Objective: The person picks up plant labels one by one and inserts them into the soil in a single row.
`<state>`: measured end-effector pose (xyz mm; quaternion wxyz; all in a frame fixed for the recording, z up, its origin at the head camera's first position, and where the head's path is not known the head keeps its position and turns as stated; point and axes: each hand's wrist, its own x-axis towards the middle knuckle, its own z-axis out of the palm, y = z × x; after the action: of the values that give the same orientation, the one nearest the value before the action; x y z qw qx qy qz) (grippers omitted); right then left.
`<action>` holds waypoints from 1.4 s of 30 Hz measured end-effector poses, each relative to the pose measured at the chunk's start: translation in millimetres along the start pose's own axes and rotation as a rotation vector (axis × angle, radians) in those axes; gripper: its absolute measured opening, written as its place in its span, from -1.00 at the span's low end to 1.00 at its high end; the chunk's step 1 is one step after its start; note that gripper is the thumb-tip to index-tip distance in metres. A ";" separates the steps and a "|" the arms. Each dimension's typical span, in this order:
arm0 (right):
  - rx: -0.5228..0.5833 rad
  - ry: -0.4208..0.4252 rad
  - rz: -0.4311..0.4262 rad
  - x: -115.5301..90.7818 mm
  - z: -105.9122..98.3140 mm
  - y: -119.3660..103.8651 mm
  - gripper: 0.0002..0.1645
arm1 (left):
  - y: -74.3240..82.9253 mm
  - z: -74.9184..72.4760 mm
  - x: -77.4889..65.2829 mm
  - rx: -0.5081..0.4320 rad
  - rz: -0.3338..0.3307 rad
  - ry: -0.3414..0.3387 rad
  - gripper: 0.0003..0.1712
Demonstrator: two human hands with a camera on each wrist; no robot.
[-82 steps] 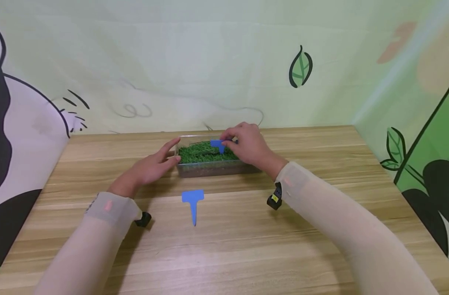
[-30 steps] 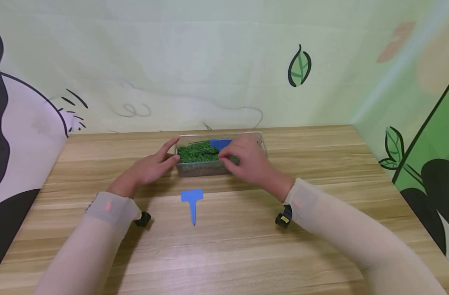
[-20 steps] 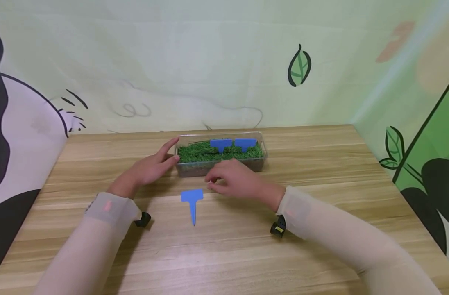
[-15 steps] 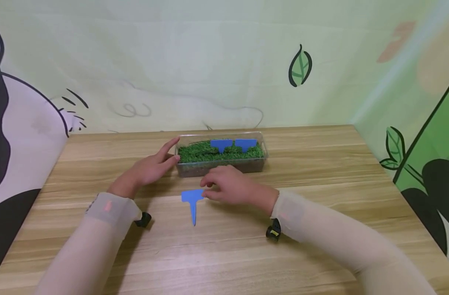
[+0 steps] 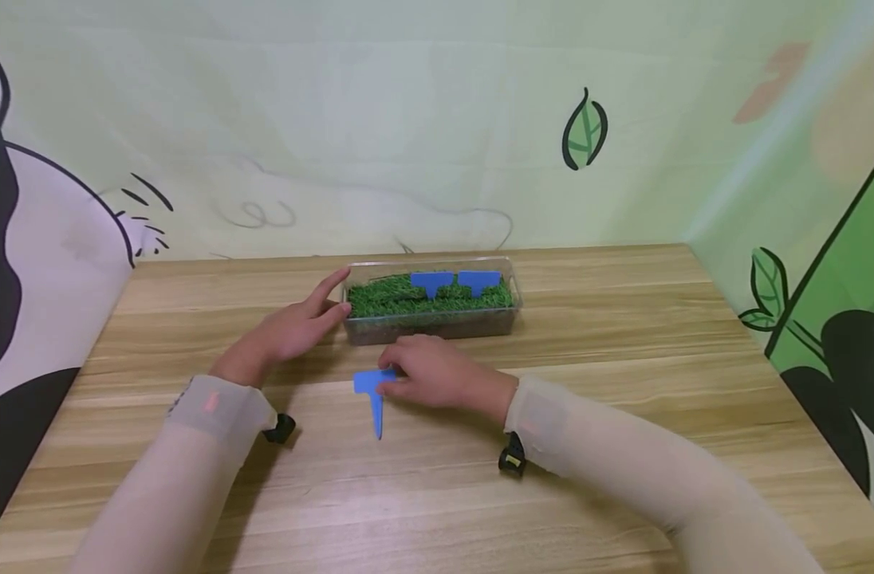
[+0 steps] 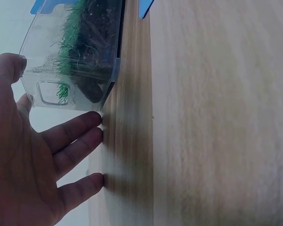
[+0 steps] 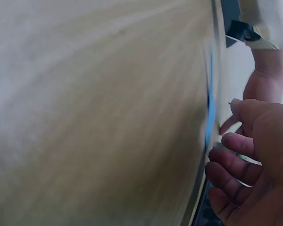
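Observation:
A clear plastic box (image 5: 430, 327) filled with soil and green artificial grass (image 5: 387, 299) stands at the back of the table. Two blue T-shaped plant labels, one left (image 5: 432, 283) and one right (image 5: 479, 282), stand upright in the grass. My left hand (image 5: 289, 328) touches the box's left end, thumb at the rim and fingers extended, as the left wrist view also shows. A third blue plant label (image 5: 368, 383) lies flat on the table, stem towards me. My right hand (image 5: 433, 371) hovers over its right end; in the right wrist view, thumb and fingertips are apart beside it.
The wooden table (image 5: 437, 494) meets a pale green printed backdrop (image 5: 301, 119) just behind the box. Black wrist cameras, one on the left (image 5: 281, 429) and one on the right (image 5: 512, 456), hang below the sleeves close to the tabletop.
My right hand has let go of the right-hand label, left standing in the grass, and has come forward and left to the label on the table. The left hand stays at the box.

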<state>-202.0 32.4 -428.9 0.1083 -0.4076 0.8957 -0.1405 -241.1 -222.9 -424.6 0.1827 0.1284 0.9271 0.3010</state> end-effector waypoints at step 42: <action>0.203 0.012 0.168 1.5 7.2 1.2 -0.49 | -1.5 2.6 0.9 -0.034 0.004 0.001 -0.27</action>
<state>-201.6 30.8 -436.2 0.1551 -0.3171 0.9085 -0.2235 -241.0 -222.4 -427.6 0.1839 0.1272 0.9216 0.3172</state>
